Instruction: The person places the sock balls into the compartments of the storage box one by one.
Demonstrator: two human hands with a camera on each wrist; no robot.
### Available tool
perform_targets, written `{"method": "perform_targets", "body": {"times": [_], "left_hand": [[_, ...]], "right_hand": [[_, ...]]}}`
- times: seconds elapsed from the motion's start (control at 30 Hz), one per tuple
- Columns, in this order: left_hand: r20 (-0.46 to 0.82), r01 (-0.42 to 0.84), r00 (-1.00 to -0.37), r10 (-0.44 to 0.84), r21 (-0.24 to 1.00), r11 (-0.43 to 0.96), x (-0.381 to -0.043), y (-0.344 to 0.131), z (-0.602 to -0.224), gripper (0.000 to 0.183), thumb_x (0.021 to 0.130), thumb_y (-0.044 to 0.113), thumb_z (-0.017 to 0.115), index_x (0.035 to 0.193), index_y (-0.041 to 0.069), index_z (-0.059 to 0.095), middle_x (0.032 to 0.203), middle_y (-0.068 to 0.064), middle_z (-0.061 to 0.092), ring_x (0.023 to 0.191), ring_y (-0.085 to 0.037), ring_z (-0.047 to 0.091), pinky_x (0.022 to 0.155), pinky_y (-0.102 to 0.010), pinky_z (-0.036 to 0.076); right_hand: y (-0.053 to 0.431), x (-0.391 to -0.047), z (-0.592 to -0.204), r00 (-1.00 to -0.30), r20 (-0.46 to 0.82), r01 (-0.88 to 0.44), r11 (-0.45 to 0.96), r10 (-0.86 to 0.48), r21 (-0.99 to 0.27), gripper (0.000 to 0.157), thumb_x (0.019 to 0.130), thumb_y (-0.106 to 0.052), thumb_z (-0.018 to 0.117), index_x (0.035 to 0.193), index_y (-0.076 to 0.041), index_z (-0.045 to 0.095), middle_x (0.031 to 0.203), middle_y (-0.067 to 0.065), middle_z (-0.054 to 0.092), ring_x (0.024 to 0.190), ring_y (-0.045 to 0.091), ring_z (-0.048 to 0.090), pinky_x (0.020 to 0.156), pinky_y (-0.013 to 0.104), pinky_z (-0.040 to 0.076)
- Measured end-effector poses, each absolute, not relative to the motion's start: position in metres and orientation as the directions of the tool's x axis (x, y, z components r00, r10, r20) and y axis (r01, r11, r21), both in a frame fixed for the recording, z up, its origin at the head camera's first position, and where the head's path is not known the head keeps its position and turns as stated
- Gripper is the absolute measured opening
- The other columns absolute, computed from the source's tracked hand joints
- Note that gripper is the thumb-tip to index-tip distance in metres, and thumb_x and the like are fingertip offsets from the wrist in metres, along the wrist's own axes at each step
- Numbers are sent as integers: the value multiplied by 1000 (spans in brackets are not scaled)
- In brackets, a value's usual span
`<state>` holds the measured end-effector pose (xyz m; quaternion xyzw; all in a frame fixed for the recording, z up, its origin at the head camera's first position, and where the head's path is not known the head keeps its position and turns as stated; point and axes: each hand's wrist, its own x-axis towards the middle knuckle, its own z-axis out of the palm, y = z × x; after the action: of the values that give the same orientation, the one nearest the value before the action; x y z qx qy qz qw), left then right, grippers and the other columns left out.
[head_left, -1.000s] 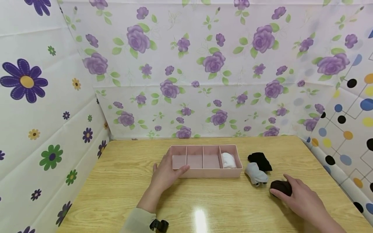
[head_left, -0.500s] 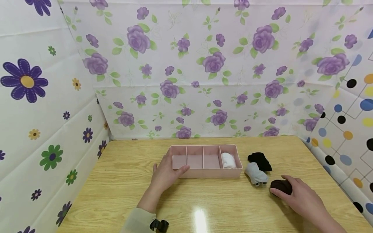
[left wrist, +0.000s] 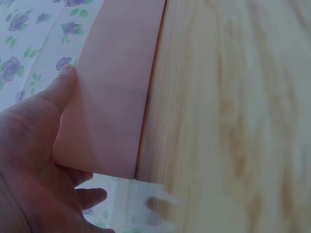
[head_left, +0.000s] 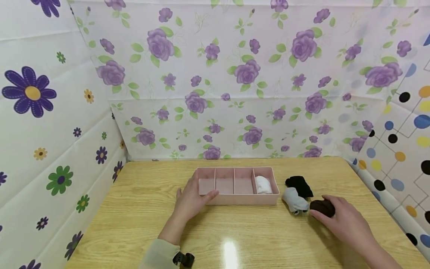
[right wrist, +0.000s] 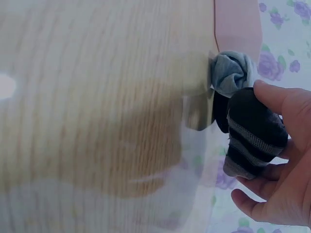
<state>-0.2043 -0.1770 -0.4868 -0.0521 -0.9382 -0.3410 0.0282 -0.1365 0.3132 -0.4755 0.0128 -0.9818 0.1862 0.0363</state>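
My left hand (head_left: 191,200) grips the left end of a pink divided storage box (head_left: 243,200), its thumb at the front rim. In the left wrist view the thumb lies against the box's front wall (left wrist: 109,107), the other fingers around the end. A rolled white sock (head_left: 263,185) sits in the rightmost compartment. My right hand (head_left: 349,220) holds a rolled dark sock (head_left: 322,207) between thumb and fingers; grey stripes show on it in the right wrist view. Just left of it lies a rolled grey sock (head_left: 295,201), with a rolled black sock (head_left: 300,186) behind.
The box and socks stand on a glossy wooden table (head_left: 255,231). Behind it hangs a rose-patterned cloth (head_left: 235,123); a flowered cloth (head_left: 64,149) borders the left and a dotted one (head_left: 399,179) the right.
My right hand has lifted the dark sock slightly and moved it a little away from me, toward the grey sock. The left hand and the box stay where they were.
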Motion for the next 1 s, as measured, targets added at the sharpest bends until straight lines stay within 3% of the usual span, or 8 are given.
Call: {"method": "perform_targets", "body": {"times": [0.43,0.6,1.0], "left_hand": [[100,128,-991,84,635,762,-207,-178,-488,121,96,75,72,179,12,10,180,-15,28,162,-40,34,124,-83,5],[107,130,-991,80,646,752,-208,-177,-488,119,97,70,75,179,11,12,180,-15,28,162,-41,34,124,-83,5],[107,133,-991,83,643,754,-205,-179,-489,122,95,76,72,179,11,11,180,-15,28,162,-41,34,124,-83,5]], "right_hand": [[296,-150,-453,-984,170,-113,909,-48,-401,90,99,-70,73,153,1,58,146,38,57,129,62,55,94,77,49],[288,-158,-441,-973,222,-156,902,-69,-403,87,99,-67,75,153,0,59,146,36,58,129,61,56,94,77,48],[273,-170,-436,-963,248,-207,878,-105,-431,85,100,-65,75,155,-2,58,151,32,57,133,58,55,98,76,48]]}}
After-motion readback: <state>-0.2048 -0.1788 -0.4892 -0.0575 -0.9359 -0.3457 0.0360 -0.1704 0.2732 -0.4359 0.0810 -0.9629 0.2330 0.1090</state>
